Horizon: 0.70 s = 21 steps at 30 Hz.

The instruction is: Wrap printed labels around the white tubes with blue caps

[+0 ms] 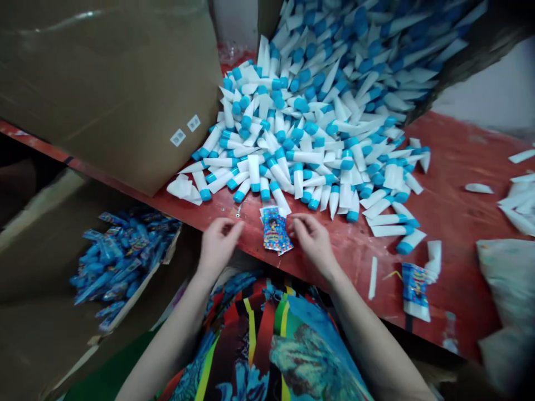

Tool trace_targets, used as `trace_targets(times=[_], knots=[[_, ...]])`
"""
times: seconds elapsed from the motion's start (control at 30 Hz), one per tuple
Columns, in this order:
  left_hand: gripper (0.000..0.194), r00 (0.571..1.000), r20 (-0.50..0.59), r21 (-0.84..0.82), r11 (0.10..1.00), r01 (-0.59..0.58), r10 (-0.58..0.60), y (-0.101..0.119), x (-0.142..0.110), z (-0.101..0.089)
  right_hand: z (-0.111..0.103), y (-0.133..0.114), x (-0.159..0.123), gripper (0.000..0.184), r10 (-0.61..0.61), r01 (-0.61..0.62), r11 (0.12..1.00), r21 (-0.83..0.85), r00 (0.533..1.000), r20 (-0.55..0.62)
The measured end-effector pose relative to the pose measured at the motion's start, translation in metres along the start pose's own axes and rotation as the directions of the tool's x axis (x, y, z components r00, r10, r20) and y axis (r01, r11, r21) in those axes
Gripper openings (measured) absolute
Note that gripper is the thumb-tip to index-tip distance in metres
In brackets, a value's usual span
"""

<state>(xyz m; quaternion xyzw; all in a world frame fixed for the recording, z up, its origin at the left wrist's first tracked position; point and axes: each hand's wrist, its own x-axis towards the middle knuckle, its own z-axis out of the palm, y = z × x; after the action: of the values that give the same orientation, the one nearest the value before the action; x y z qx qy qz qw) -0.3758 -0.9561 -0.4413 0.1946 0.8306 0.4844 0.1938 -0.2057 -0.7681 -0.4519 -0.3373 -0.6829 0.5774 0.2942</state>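
Observation:
A small stack of printed blue sleeves (275, 231) lies on the red table (455, 184) near its front edge, between my hands. My left hand (218, 242) rests left of the stack, its fingers curled in a pinch with the tips hidden. My right hand (311, 236) touches the stack's right side with bent fingers. Just beyond lies a big heap of white tubes with blue caps (317, 128), spilling from a tipped cardboard box (480, 50).
A large cardboard box (112, 83) stands at the left on the table. Below it, an open carton holds several blue-wrapped tubes (119, 256). One wrapped tube (415, 287) and white scraps (520, 200) lie at the right. My patterned clothing shows below.

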Motion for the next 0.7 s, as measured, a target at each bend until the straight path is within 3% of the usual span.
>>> trace_targets(times=[0.03, 0.1, 0.2, 0.27, 0.33, 0.47, 0.6, 0.7], knots=[[0.024, 0.998, 0.053, 0.009, 0.999, -0.041, 0.040, 0.012, -0.001, 0.017, -0.016, 0.006, 0.009, 0.040, -0.004, 0.002, 1.000, -0.019, 0.996, -0.092], [0.026, 0.991, 0.058, 0.081, 0.988, -0.128, 0.123, 0.032, -0.003, 0.041, -0.042, 0.012, 0.028, 0.044, -0.046, 0.032, 0.997, -0.068, 0.973, -0.224], [0.032, 0.994, 0.048, 0.233, 0.967, -0.106, 0.098, 0.047, -0.003, 0.057, -0.054, 0.005, 0.062, 0.046, -0.123, 0.089, 0.988, -0.124, 0.946, -0.299], [0.037, 0.998, 0.062, 0.305, 0.952, -0.038, 0.020, 0.051, -0.001, 0.060, -0.044, -0.005, 0.086, 0.045, -0.178, 0.127, 0.973, -0.195, 0.945, -0.274], [0.042, 0.997, 0.069, 0.349, 0.937, -0.011, -0.015, 0.053, 0.000, 0.059, -0.026, -0.014, 0.107, 0.047, -0.227, 0.147, 0.918, -0.369, 0.956, -0.186], [0.049, 0.997, 0.083, 0.381, 0.924, -0.040, 0.009, 0.052, 0.003, 0.058, 0.005, -0.017, 0.133, 0.058, -0.180, 0.120, 0.786, -0.606, 0.983, -0.040], [0.044, 0.991, 0.132, 0.329, 0.943, -0.043, 0.000, 0.048, 0.008, 0.058, 0.005, -0.005, 0.133, 0.061, -0.207, 0.139, 0.856, -0.498, 0.975, -0.084], [0.043, 0.986, 0.167, 0.252, 0.968, -0.016, -0.028, 0.045, 0.010, 0.057, -0.010, 0.004, 0.113, 0.062, -0.159, 0.120, 0.971, -0.207, 0.970, -0.183]])
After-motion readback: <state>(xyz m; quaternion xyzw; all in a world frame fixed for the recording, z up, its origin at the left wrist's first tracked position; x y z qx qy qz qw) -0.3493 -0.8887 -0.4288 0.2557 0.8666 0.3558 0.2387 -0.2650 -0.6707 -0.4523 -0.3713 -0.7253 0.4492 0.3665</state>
